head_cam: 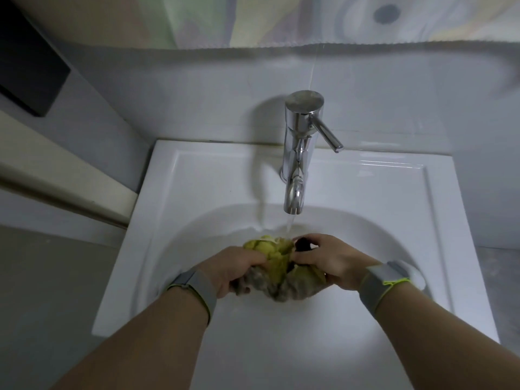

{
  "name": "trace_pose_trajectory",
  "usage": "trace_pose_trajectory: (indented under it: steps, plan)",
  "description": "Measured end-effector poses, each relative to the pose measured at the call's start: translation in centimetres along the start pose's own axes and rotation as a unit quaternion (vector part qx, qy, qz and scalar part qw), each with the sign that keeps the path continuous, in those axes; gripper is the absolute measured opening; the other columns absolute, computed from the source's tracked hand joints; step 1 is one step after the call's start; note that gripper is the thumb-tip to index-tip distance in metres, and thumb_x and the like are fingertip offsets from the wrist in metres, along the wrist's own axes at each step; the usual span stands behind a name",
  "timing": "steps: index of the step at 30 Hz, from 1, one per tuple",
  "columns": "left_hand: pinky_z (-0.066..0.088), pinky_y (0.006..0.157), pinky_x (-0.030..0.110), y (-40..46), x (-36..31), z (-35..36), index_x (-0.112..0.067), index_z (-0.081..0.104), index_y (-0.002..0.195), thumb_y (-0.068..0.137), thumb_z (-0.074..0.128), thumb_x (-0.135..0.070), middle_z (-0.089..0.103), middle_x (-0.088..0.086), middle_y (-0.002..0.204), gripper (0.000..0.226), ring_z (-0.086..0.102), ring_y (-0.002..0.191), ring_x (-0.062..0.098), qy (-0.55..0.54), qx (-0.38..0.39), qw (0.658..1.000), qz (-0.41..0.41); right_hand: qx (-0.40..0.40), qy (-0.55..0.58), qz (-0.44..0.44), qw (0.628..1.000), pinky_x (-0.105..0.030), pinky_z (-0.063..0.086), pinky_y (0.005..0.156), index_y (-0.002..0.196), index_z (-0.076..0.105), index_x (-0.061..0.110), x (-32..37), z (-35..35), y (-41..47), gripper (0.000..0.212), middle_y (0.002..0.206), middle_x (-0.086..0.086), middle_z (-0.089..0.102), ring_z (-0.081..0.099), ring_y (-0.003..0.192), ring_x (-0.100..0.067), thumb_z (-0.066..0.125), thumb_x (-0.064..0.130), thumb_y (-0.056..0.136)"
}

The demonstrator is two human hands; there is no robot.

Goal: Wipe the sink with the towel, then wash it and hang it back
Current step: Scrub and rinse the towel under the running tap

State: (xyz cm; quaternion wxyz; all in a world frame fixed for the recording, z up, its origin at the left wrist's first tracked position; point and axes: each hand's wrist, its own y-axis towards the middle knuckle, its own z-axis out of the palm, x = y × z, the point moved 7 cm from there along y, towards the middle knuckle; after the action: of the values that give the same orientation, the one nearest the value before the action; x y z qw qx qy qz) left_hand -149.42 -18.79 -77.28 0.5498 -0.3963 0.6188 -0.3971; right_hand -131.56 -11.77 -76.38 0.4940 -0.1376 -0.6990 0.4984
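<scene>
Two hands on one towel, head view only. Landmark: the tap, chrome, single lever angled to the right of its body.

Towel: bunched, wet, yellow-green on top, grey-brown underneath. It sits inside the basin of the sink, directly below the tap spout and toward the camera. Water stream runs from the spout and lands on the far top edge of the bundle.

Left hand: left of and below the spout, fingers curled around the left end of the towel, gripping it. Knuckles up.

Right hand: right of and below the spout, fingers and thumb wrapped on the right end of the towel, gripping it. A small dark patch shows at its fingertips; can't tell what it is.

Towel spans between both hands, its middle hanging slightly below them. Can't tell whether it touches the basin floor.

Both wrists carry grey bands with yellow-green edging: left band, right band.

Behind the tap: grey tiled wall, patterned fabric hanging along the top.
</scene>
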Motion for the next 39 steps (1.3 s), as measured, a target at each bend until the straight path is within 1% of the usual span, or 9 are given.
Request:
trace_pose_trajectory:
  steps: [4, 8, 12, 16, 21, 25, 29, 34, 39]
  plan:
    - [0.057, 0.072, 0.062, 0.1, -0.9, -1.0, -0.007, 0.068, 0.104, 0.085, 0.052, 0.007, 0.071, 0.028, 0.098, 0.028, 0.07, 0.085, 0.045, -0.122, -0.037, 0.991, 0.045, -0.105, -0.078, -0.033, 0.991, -0.047, 0.061, 0.068, 0.108, 0.067, 0.024, 0.1, -0.9, 0.2, 0.046, 0.107, -0.01, 0.066, 0.066, 0.09, -0.033, 0.042, -0.007, 0.086]
    - [0.059, 0.062, 0.045, 0.0, -1.4, -0.2, -0.013, 0.066, 0.106, 0.086, 0.041, 0.01, 0.07, 0.019, 0.085, 0.04, 0.069, 0.07, 0.032, -0.168, -0.046, 0.983, 0.06, -0.236, -0.001, -0.096, 0.967, -0.045, 0.057, 0.085, 0.102, 0.063, 0.028, 0.0, -1.0, -0.2, 0.036, 0.109, -0.003, 0.065, 0.061, 0.095, -0.024, 0.038, 0.005, 0.092]
    - [0.056, 0.066, 0.032, -0.5, -1.7, 1.7, -0.008, 0.071, 0.099, 0.094, 0.053, -0.021, 0.072, 0.012, 0.082, 0.023, 0.068, 0.072, 0.027, -0.234, -0.002, 0.971, 0.044, -0.202, 0.153, -0.115, 0.961, -0.047, 0.056, 0.088, 0.094, 0.065, 0.024, 0.5, 1.7, -0.7, 0.021, 0.096, -0.003, 0.069, 0.066, 0.093, -0.025, 0.053, 0.04, 0.094]
    - [0.051, 0.049, 0.026, -1.0, -2.2, 4.5, -0.012, 0.073, 0.106, 0.089, 0.043, -0.072, 0.072, 0.008, 0.07, 0.069, 0.068, 0.054, 0.02, -0.211, 0.088, 0.973, 0.03, -0.191, 0.109, -0.135, 0.966, -0.044, 0.058, 0.081, 0.092, 0.064, 0.023, 1.0, 3.9, -1.3, 0.033, 0.087, 0.0, 0.07, 0.068, 0.083, -0.018, 0.049, 0.053, 0.095]
    - [0.055, 0.068, 0.038, 0.1, -2.3, 4.0, -0.012, 0.076, 0.083, 0.093, 0.047, -0.057, 0.074, 0.008, 0.076, 0.054, 0.07, 0.073, 0.028, -0.177, -0.046, 0.981, 0.061, -0.22, 0.02, -0.137, 0.966, -0.043, 0.059, 0.074, 0.084, 0.063, 0.016, 1.3, 4.9, -2.0, 0.045, 0.075, -0.003, 0.07, 0.069, 0.071, -0.019, 0.04, 0.053, 0.097]
    - [0.047, 0.053, 0.032, -0.1, -2.4, 4.2, -0.006, 0.071, 0.081, 0.09, 0.051, -0.04, 0.064, 0.009, 0.059, 0.04, 0.059, 0.054, 0.028, -0.175, -0.074, 0.98, 0.053, -0.246, -0.044, -0.141, 0.958, -0.041, 0.057, 0.077, 0.084, 0.067, 0.014, 1.9, 4.1, -2.0, 0.043, 0.078, -0.003, 0.07, 0.067, 0.074, -0.02, 0.037, 0.041, 0.101]
    - [0.042, 0.046, 0.027, 0.1, -1.7, 4.3, -0.007, 0.068, 0.075, 0.092, 0.045, -0.039, 0.057, 0.007, 0.047, 0.043, 0.052, 0.04, 0.023, -0.135, -0.081, 0.987, 0.032, -0.229, -0.039, -0.119, 0.965, -0.045, 0.056, 0.081, 0.082, 0.069, 0.014, 1.4, 3.7, -0.9, 0.039, 0.081, -0.006, 0.071, 0.068, 0.079, -0.024, 0.039, 0.033, 0.098]
    - [0.056, 0.09, 0.04, -0.7, -1.9, 4.3, -0.011, 0.075, 0.106, 0.087, 0.064, -0.056, 0.076, 0.014, 0.097, 0.051, 0.073, 0.093, 0.027, -0.147, 0.052, 0.986, 0.055, -0.153, 0.088, -0.047, 0.983, -0.053, 0.058, 0.081, 0.091, 0.069, 0.009, 0.4, 2.7, 0.7, 0.047, 0.092, -0.016, 0.072, 0.07, 0.088, -0.033, 0.043, 0.049, 0.097]
    - [0.057, 0.079, 0.04, -1.1, -0.4, 3.7, -0.002, 0.071, 0.106, 0.079, 0.078, -0.016, 0.074, 0.02, 0.098, 0.032, 0.07, 0.084, 0.031, -0.129, 0.091, 0.986, 0.042, 0.02, 0.213, 0.003, 0.977, -0.043, 0.059, 0.067, 0.114, 0.062, 0.007, 0.0, 3.1, 0.3, 0.032, 0.101, -0.015, 0.07, 0.069, 0.086, -0.031, 0.058, 0.034, 0.097]
